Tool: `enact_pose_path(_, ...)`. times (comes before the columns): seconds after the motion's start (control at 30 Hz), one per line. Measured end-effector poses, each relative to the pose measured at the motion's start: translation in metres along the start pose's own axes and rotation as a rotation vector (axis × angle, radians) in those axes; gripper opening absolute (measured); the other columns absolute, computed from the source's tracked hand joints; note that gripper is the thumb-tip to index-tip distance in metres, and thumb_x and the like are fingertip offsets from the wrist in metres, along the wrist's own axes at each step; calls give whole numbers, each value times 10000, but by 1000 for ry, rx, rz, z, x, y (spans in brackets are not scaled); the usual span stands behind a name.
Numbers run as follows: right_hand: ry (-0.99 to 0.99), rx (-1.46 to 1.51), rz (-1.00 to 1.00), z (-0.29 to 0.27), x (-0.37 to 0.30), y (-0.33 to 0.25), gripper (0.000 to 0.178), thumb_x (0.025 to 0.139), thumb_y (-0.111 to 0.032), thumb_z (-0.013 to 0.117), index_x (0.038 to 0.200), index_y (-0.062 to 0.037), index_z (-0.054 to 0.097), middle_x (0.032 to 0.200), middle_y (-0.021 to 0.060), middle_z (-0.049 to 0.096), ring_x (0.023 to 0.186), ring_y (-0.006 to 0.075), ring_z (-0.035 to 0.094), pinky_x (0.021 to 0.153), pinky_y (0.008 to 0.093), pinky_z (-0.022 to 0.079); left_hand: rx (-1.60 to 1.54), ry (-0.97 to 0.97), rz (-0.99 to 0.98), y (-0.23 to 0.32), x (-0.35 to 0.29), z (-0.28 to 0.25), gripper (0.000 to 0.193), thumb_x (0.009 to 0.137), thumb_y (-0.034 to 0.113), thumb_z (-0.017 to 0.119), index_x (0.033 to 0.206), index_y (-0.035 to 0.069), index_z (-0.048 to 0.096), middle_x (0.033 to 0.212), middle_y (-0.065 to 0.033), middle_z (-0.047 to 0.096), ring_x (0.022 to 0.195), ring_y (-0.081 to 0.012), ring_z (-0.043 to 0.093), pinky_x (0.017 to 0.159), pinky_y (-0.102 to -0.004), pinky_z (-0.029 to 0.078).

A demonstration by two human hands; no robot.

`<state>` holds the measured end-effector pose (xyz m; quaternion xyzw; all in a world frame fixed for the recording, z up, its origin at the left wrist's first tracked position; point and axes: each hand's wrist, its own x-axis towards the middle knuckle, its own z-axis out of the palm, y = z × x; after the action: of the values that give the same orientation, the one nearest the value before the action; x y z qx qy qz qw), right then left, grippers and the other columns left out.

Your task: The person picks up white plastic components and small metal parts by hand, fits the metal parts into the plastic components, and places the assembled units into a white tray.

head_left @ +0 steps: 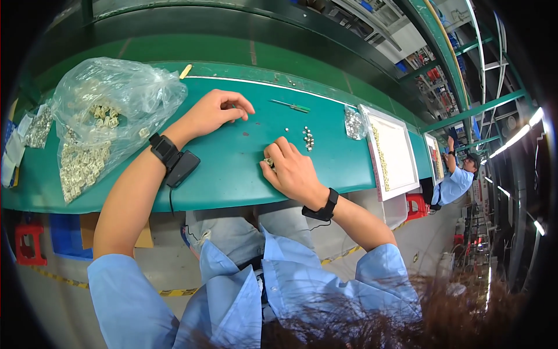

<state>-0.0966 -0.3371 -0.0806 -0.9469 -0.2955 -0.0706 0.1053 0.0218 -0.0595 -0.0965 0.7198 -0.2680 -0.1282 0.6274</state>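
Beside the small metal pieces, my right hand (293, 174) is closed low over the green mat. Its thumb and fingers pinch a small cream-coloured part (268, 161), mostly covered by them. My left hand (218, 111) is above the mat to the left, with loosely bent fingers, some space between them and nothing visible in them. A small cluster of shiny metal pieces (308, 138) lies just beyond my right hand. On the left, a large clear plastic bag (125, 87) lies open, with many small cream parts (84, 166) spilling toward its near end.
A green-handled screwdriver (299, 107) lies toward the far edge. To the right are a small bag of metal pieces (353, 123) and a white-framed tray (401, 154) with a row of yellowish parts. Farther right, another person (456, 183) in blue works at the bench.
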Motion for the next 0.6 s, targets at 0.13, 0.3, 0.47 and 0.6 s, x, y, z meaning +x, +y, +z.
enact_pose_path(0.13, 35, 18, 31, -9, -8, 11, 236, 1043, -251, 760, 1155, -92, 627, 1110, 109, 600, 1006, 347, 712, 705, 488, 599, 15, 15, 3, 0, 0, 2, 185, 1059, 90, 708, 1195, 31, 819, 1019, -13, 800, 898, -64, 670, 799, -250, 526)
enact_pose_path(0.3, 167, -18, 79, -64, -27, 56, 230, 1051, -252, 754, 1168, -96, 631, 1105, 123, 611, 960, 358, 712, 729, 478, 594, 8, 54, -20, 0, -2, -3, 159, 1049, 104, 743, 1174, 35, 812, 1005, -14, 783, 884, -73, 657, 760, -244, 506)
enact_pose_path(0.47, 205, -110, 374, -140, -70, 178, 257, 1095, -299, 702, 1191, -76, 618, 1120, 162, 631, 891, 407, 716, 774, 511, 581, 7, 59, -105, -7, 7, -3, 151, 1057, 122, 747, 1158, 27, 807, 994, -7, 781, 883, -72, 661, 755, -237, 505)
enact_pose_path(0.6, 197, -181, 463, -159, -98, 310, 268, 1110, -324, 672, 1190, -77, 607, 1155, 159, 649, 919, 424, 718, 807, 525, 583, 14, 137, -189, -6, -8, -8, 132, 1061, 132, 757, 1126, 24, 795, 971, -28, 759, 860, -82, 663, 742, -239, 499)
